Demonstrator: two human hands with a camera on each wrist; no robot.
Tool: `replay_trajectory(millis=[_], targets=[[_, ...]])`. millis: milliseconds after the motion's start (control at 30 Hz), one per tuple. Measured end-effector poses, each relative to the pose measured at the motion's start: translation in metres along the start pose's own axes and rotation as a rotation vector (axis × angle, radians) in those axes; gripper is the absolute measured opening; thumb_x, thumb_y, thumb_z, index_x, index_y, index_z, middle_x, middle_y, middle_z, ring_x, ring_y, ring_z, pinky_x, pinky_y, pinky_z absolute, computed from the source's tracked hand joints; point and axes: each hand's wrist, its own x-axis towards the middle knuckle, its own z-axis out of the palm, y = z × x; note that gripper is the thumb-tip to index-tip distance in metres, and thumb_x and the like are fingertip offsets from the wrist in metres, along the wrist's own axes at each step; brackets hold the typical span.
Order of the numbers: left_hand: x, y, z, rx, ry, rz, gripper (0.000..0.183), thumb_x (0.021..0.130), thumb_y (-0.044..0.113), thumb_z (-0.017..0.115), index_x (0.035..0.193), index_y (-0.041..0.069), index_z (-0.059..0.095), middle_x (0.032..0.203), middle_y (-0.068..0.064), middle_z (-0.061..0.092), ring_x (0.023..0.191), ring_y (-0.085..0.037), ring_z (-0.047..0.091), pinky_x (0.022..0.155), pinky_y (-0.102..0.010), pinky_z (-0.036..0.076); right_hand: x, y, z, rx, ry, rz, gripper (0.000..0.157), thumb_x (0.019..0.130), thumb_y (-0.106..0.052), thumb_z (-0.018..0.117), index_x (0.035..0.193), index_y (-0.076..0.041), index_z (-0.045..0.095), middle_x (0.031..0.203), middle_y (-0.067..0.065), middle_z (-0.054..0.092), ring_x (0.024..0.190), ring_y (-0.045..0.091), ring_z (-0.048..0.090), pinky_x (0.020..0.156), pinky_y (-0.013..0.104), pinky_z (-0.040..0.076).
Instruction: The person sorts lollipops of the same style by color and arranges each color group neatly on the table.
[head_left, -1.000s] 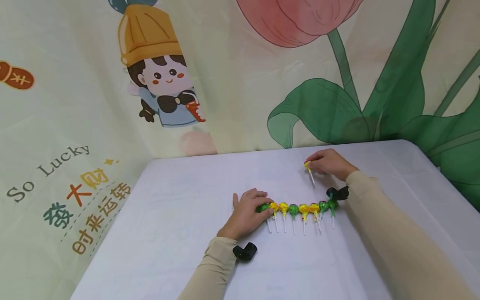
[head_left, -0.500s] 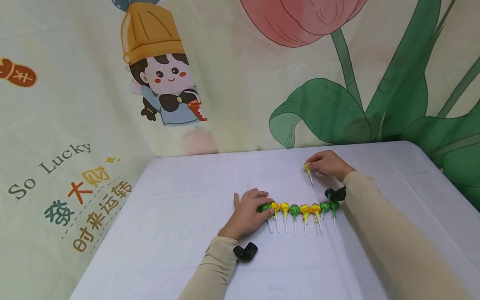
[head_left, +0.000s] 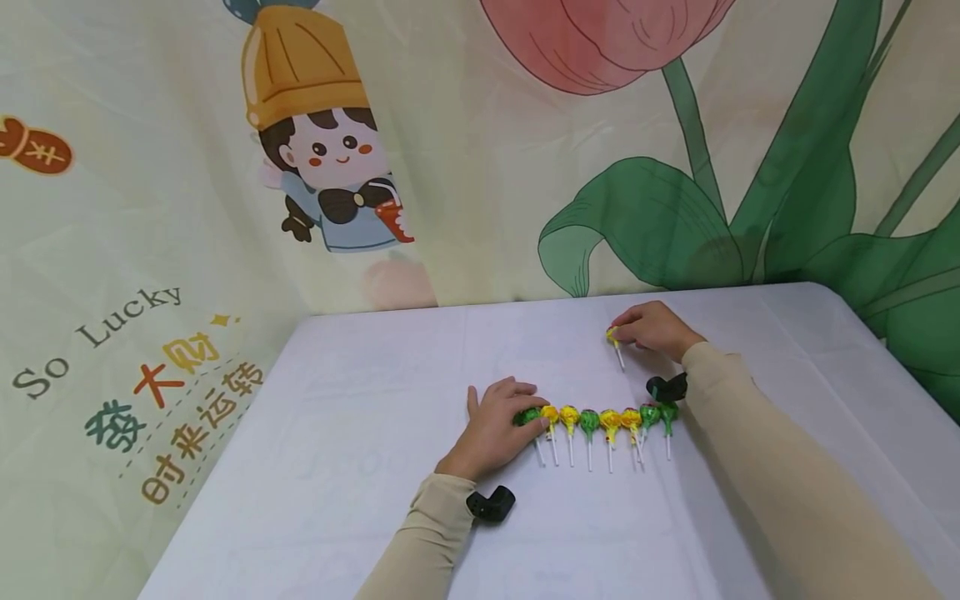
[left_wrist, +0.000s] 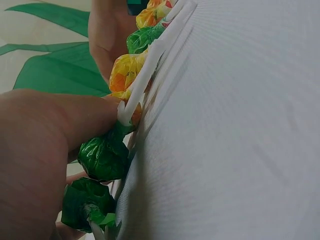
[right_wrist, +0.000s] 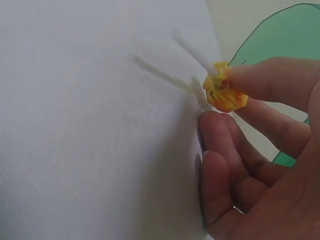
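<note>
Several wrapped lollipops, yellow and green, lie in a row on the white-covered table, sticks toward me. My left hand point(head_left: 495, 425) rests at the row's left end, with thumb and index finger around a green lollipop point(head_left: 527, 416). The left wrist view shows this green lollipop point(left_wrist: 104, 157) below the thumb, with a second green one point(left_wrist: 87, 204) close to the palm. Farther back, my right hand point(head_left: 656, 327) pinches a yellow lollipop point(right_wrist: 226, 95) by its wrapped head between thumb and index finger. Its white stick point(right_wrist: 192, 52) points away from the fingers, casting a shadow on the cloth.
The row runs rightward past a yellow lollipop point(head_left: 569, 417) and a green one point(head_left: 589, 422) to a green lollipop point(head_left: 667, 414) near my right forearm. The white table point(head_left: 360, 433) ends at a printed cloth backdrop point(head_left: 480, 167). Each wrist wears a black camera.
My right hand has shifted very slightly left with the yellow lollipop, staying near the table's back. My left hand has stayed at the row.
</note>
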Motion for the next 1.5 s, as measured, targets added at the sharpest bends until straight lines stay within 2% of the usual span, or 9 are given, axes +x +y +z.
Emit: replay_trajectory(millis=[267, 867, 1500], targets=[[-0.001, 0.001, -0.001, 0.006, 0.003, 0.000, 0.027, 0.097, 0.038, 0.066, 0.119, 0.026, 0.074, 0.138, 0.002, 0.058, 0.144, -0.028, 0.034, 0.107, -0.076, 0.001, -0.004, -0.006, 0.002, -0.016, 0.010, 0.016, 0.034, 0.097, -0.021, 0.064, 0.126, -0.004, 0.064, 0.121, 0.015, 0.063, 0.107, 0.030, 0.054, 0.098, 0.043, 0.045], [0.000, 0.002, 0.000, 0.008, -0.005, 0.000, 0.027, 0.097, 0.038, 0.065, 0.119, 0.026, 0.074, 0.138, 0.002, 0.058, 0.144, -0.028, 0.034, 0.107, -0.076, 0.001, -0.002, 0.003, 0.004, -0.018, 0.009, 0.011, 0.036, 0.098, -0.022, 0.064, 0.129, -0.004, 0.062, 0.130, 0.016, 0.058, 0.115, 0.033, 0.049, 0.105, 0.048, 0.041], [-0.001, 0.002, -0.001, 0.007, 0.002, 0.002, 0.027, 0.097, 0.037, 0.065, 0.119, 0.025, 0.074, 0.137, 0.001, 0.058, 0.143, -0.028, 0.035, 0.107, -0.077, 0.001, -0.003, 0.006, 0.000, -0.010, -0.012, -0.037, 0.039, 0.098, -0.023, 0.064, 0.130, -0.003, 0.062, 0.126, 0.015, 0.061, 0.107, 0.030, 0.053, 0.097, 0.040, 0.047]])
